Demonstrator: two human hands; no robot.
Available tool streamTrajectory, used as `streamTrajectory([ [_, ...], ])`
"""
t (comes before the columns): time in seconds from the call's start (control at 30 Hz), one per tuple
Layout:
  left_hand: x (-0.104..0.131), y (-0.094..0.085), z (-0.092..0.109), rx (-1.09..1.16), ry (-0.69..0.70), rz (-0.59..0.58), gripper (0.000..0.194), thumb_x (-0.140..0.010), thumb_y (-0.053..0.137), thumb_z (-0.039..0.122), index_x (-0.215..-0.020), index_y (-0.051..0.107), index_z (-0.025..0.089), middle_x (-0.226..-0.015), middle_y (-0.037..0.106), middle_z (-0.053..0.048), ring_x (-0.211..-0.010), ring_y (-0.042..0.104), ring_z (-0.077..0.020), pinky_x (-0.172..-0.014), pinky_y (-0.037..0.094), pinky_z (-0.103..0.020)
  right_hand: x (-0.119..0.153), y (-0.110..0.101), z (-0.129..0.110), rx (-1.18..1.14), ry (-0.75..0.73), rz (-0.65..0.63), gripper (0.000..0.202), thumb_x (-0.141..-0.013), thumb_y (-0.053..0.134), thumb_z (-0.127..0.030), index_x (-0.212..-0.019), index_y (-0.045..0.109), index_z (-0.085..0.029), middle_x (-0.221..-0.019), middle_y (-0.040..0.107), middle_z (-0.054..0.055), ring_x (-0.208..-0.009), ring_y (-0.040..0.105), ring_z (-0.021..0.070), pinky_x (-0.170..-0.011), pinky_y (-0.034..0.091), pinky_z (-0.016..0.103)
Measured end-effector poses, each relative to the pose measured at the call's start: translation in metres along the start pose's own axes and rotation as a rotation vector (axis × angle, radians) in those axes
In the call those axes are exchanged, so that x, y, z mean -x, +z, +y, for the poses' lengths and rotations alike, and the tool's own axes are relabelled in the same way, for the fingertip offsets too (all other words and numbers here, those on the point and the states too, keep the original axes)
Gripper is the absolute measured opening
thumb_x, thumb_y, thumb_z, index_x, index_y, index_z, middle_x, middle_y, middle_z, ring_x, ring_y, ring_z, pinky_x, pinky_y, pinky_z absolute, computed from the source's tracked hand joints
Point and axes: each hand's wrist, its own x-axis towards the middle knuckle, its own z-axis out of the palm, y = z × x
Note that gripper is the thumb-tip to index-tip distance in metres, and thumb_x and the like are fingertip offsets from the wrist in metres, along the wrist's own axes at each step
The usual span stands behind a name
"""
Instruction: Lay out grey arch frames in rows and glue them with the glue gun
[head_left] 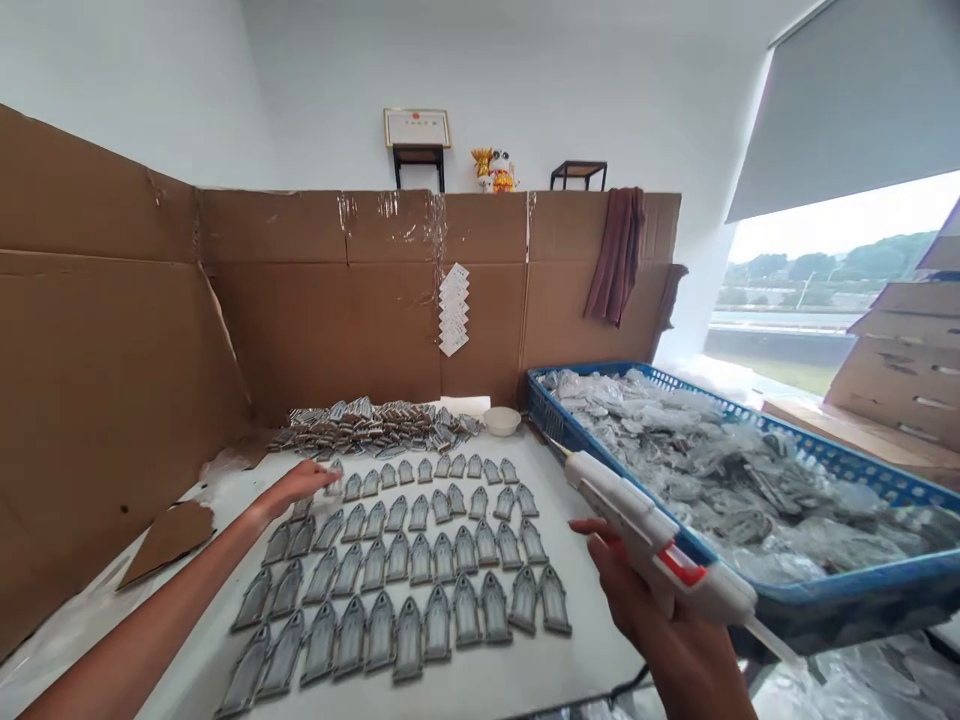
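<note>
My right hand (660, 635) is wrapped round a white hot glue gun (637, 520) with a red part near its handle. The gun's nozzle points up and left, and a glue stick pokes out of its back end. My left hand (300, 484) reaches to the far left of the table, fingers pinched on a small grey arch-shaped piece (336, 470) at the end of the back row. Several rows of similar grey pointed-arch pieces (409, 635) lie on the white table (585, 650). Behind the rows is a heap of more pieces (375, 425).
A blue plastic basket (847, 580) full of plastic-wrapped grey pieces stands at right. A white bowl (502, 421) sits by the heap. Cardboard walls (322, 310) enclose the left and back, with a brown cloth (616, 255) hung over. A cardboard scrap (169, 540) lies at left.
</note>
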Motion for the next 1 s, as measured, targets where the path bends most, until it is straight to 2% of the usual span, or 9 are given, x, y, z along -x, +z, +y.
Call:
streamTrajectory([
  [0.1,0.048,0.005,0.008,0.158,0.124,0.01,0.07,-0.055,0.079,0.086,-0.08,0.059,0.023,-0.079,0.065,-0.004,-0.079,0.066,-0.0272,-0.063,0.046,-0.03,0.003,0.015,-0.007,-0.045,0.044,-0.105,0.06,-0.094,0.071,-0.073,-0.118,0.085,-0.02,-0.072,0.068,0.005,-0.07,0.065,0.0216,-0.059,0.054,0.029],
  [0.17,0.094,0.015,0.009,0.351,0.151,-0.028,0.071,-0.065,0.081,0.083,-0.096,0.061,0.022,-0.084,0.067,-0.002,-0.076,0.071,-0.0254,-0.066,0.05,-0.031,0.004,0.026,-0.013,-0.05,0.078,-0.236,0.061,-0.093,0.072,-0.073,-0.119,0.084,-0.02,-0.072,0.064,0.003,-0.067,0.059,0.0185,-0.058,0.05,0.028],
  [0.27,0.161,0.032,0.004,0.561,0.116,-0.065,0.066,-0.074,0.084,0.075,-0.105,0.06,0.022,-0.086,0.068,0.0,-0.063,0.067,-0.0181,-0.061,0.05,-0.029,0.01,0.04,-0.021,-0.083,0.12,-0.471,0.062,-0.091,0.076,-0.073,-0.122,0.081,-0.02,-0.073,0.057,-0.001,-0.064,0.049,0.0143,-0.056,0.043,0.026],
  [0.37,0.204,0.045,-0.003,0.676,0.048,-0.138,0.06,-0.08,0.086,0.068,-0.111,0.061,0.022,-0.088,0.071,-0.001,-0.063,0.065,-0.0162,-0.063,0.051,-0.029,0.021,0.05,-0.027,-0.125,0.189,-0.626,0.062,-0.094,0.071,-0.075,-0.118,0.077,-0.018,-0.072,0.05,-0.003,-0.062,0.042,0.0121,-0.053,0.037,0.024],
  [0.47,0.223,0.05,-0.008,0.767,0.006,-0.198,0.055,-0.083,0.085,0.064,-0.111,0.064,0.022,-0.092,0.074,-0.003,-0.064,0.064,-0.0153,-0.063,0.051,-0.029,0.034,0.055,-0.03,-0.124,0.223,-0.717,0.062,-0.099,0.062,-0.078,-0.101,0.072,-0.017,-0.07,0.044,-0.004,-0.061,0.037,0.0112,-0.052,0.032,0.024],
  [0.57,0.232,0.051,-0.007,0.839,-0.021,-0.203,0.048,-0.086,0.085,0.057,-0.112,0.066,0.022,-0.101,0.078,-0.005,-0.067,0.064,-0.0132,-0.068,0.053,-0.028,0.044,0.057,-0.032,-0.085,0.188,-0.697,0.062,-0.101,0.06,-0.077,-0.103,0.073,-0.017,-0.066,0.041,-0.005,-0.059,0.036,0.0114,-0.051,0.032,0.025],
  [0.7,0.244,0.052,-0.005,0.829,0.002,-0.195,0.045,-0.088,0.085,0.054,-0.114,0.069,0.021,-0.112,0.08,-0.009,-0.067,0.065,-0.013,-0.067,0.055,-0.028,0.052,0.057,-0.038,-0.004,0.162,-0.602,0.063,-0.1,0.061,-0.076,-0.109,0.08,-0.017,-0.064,0.049,-0.003,-0.06,0.044,0.0137,-0.056,0.04,0.027],
  [0.83,0.252,0.052,-0.006,0.809,0.045,-0.208,0.043,-0.091,0.082,0.054,-0.116,0.073,0.02,-0.115,0.079,-0.01,-0.064,0.065,-0.0131,-0.062,0.056,-0.027,0.05,0.059,-0.046,0.118,0.126,-0.637,0.059,-0.095,0.066,-0.076,-0.095,0.081,-0.019,-0.071,0.059,0.001,-0.063,0.048,0.0151,-0.057,0.043,0.027],
  [1.0,0.26,0.047,-0.007,0.792,0.046,-0.25,0.047,-0.091,0.083,0.052,-0.127,0.076,0.022,-0.123,0.079,-0.011,-0.062,0.065,-0.0125,-0.057,0.056,-0.026,0.05,0.061,-0.046,0.143,0.157,-0.657,0.058,-0.097,0.064,-0.075,-0.092,0.08,-0.019,-0.067,0.056,0.0,-0.062,0.046,0.0143,-0.056,0.042,0.026],
])
